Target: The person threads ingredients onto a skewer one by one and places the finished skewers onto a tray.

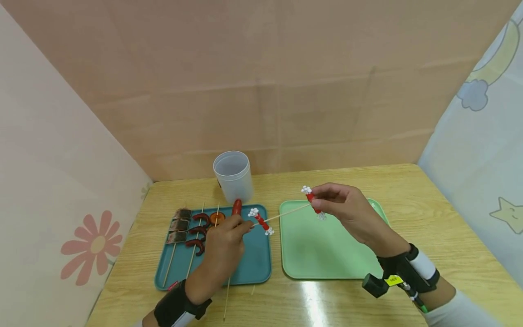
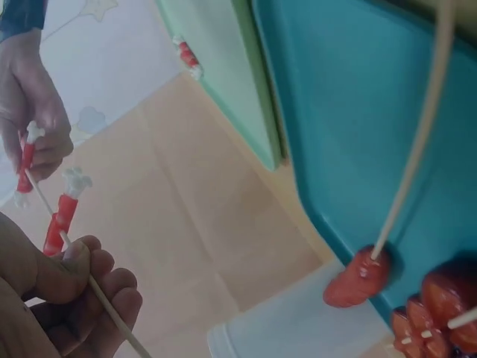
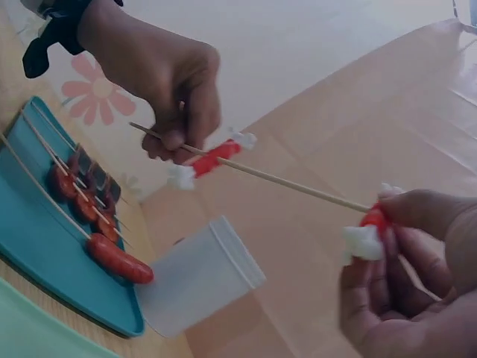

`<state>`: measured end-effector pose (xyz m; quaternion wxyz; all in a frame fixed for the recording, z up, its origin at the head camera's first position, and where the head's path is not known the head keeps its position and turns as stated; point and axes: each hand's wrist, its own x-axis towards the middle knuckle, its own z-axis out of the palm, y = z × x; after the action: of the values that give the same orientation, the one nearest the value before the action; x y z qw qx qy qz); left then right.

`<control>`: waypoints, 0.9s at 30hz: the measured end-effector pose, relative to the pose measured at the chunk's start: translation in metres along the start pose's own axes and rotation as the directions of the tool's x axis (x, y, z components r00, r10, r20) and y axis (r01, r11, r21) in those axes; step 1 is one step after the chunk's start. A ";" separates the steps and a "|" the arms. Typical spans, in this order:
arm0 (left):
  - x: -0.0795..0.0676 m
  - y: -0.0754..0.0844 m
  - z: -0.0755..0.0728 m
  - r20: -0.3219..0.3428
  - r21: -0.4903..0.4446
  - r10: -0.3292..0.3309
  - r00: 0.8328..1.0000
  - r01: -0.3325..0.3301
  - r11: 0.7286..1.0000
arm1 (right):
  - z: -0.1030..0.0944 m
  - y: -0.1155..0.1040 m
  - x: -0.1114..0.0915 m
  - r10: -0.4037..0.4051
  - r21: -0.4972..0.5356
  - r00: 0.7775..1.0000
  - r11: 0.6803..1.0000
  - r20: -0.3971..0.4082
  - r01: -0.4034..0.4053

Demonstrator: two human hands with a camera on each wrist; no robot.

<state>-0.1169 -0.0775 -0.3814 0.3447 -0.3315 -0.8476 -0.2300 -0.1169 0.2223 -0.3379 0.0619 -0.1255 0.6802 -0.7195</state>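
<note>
My left hand (image 1: pixel 224 247) grips a thin wooden skewer (image 1: pixel 288 212) above the blue tray (image 1: pixel 255 263). Threaded on it, close to those fingers, is a red stick-shaped piece with frilly white ends (image 1: pixel 261 221), like a toy crab stick. At the skewer's other end, my right hand (image 1: pixel 353 215) pinches a second such red-and-white piece (image 3: pixel 374 221) between thumb and fingers, above the green tray (image 1: pixel 318 256). The tip meets this piece; how deep it goes is hidden. Another red-and-white piece (image 2: pixel 188 58) lies on the green tray in the left wrist view.
Skewers with brown blocks (image 1: pixel 179 225), dark red curled pieces (image 1: pixel 198 230), an orange round piece (image 1: pixel 218 218) and a red sausage (image 1: pixel 237 206) lie on the blue tray. Behind it stands a translucent white cup (image 1: pixel 234 179). Walls enclose the table (image 1: pixel 286 299) on three sides.
</note>
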 end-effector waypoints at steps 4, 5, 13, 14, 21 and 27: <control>0.003 0.004 0.001 -0.021 -0.029 0.005 1.000 -0.005 1.000 | 0.017 0.010 0.000 -0.038 0.014 0.995 0.999 -0.096 0.040; 0.004 0.005 0.002 -0.019 -0.040 0.004 1.000 -0.004 0.999 | 0.022 0.012 0.000 -0.042 0.000 0.993 0.999 -0.109 0.043; 0.012 0.014 0.001 0.039 -0.064 0.001 0.999 0.001 0.998 | 0.048 0.030 0.007 -0.074 -0.083 0.993 0.994 -0.087 0.067; 0.012 0.014 0.001 0.033 -0.059 -0.006 0.999 0.008 0.998 | 0.047 0.030 0.008 -0.070 -0.110 0.994 0.992 -0.081 0.060; 0.007 0.003 -0.003 -0.009 -0.033 -0.047 0.999 0.046 0.998 | -0.011 0.046 0.011 -0.066 -0.865 0.997 0.501 -0.044 -0.005; 0.002 -0.003 -0.006 0.006 -0.005 -0.081 0.997 0.081 0.997 | -0.071 0.079 -0.008 -0.055 -0.994 0.992 0.021 -0.111 -0.110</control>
<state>-0.1172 -0.0823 -0.3763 0.3317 -0.2984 -0.8607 -0.2451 -0.1345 0.2870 -0.4204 -0.0701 -0.0773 0.9936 -0.0427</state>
